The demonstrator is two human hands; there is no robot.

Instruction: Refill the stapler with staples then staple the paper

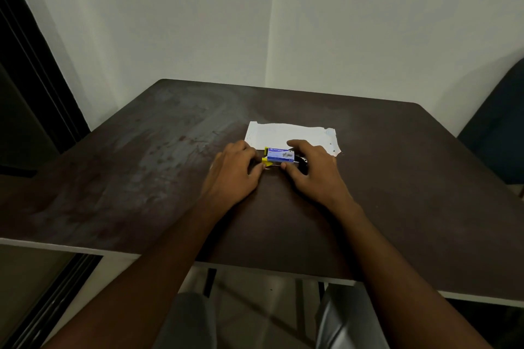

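A small blue staple box [280, 156] with a yellow inner tray showing at its left end lies on the dark table [170, 167], between my two hands. My right hand [312, 170] pinches the box between thumb and fingers. My left hand [234, 170] touches the yellow end with its fingertips. A black stapler [303, 162] peeks out just behind and under my right hand, mostly hidden. White folded paper [286, 134] lies flat right behind the box.
The table stands against a white wall corner. A dark chair [499, 127] is at the right edge. A dark door frame [34, 79] runs along the left. My knees show below the table's near edge.
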